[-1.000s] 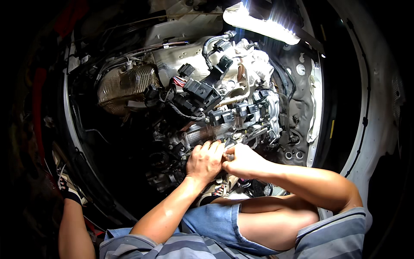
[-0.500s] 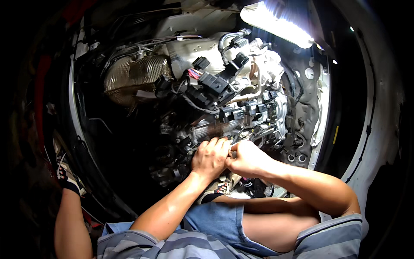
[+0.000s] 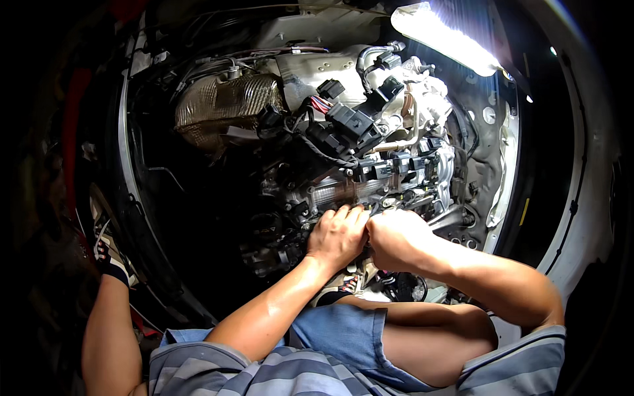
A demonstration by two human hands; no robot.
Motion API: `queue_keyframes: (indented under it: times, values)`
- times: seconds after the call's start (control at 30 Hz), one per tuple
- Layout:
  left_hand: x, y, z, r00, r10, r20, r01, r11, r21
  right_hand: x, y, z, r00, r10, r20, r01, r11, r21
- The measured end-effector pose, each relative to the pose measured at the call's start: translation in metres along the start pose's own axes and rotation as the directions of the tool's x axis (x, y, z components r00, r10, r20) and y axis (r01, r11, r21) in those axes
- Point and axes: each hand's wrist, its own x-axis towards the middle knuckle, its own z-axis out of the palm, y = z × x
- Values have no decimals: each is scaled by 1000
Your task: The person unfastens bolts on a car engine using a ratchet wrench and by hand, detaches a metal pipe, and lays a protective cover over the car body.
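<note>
1 change suggests twisting: at the engine, the right hand has rolled over beside the curled left hand, what they pinch hidden.

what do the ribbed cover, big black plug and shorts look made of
Ribbed cover: probably thin metal, brownish and semi-glossy, from the bright glints along its ridges. Big black plug: likely moulded plastic, satin, with crisp edges. Shorts: apparently denim, matt, judging by the uneven blue.
</note>
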Motion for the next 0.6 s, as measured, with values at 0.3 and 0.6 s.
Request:
queue_keyframes:
  times: [0.3, 0.6]
  values:
    - [-4, 2, -1, 992, -71, 106, 62, 994, 86, 3, 1, 13, 938, 279, 204, -337, 609, 718]
    - [-1, 0, 2, 996, -39, -82, 33, 997, -72, 11, -12, -9, 998, 64, -25, -65, 996, -64]
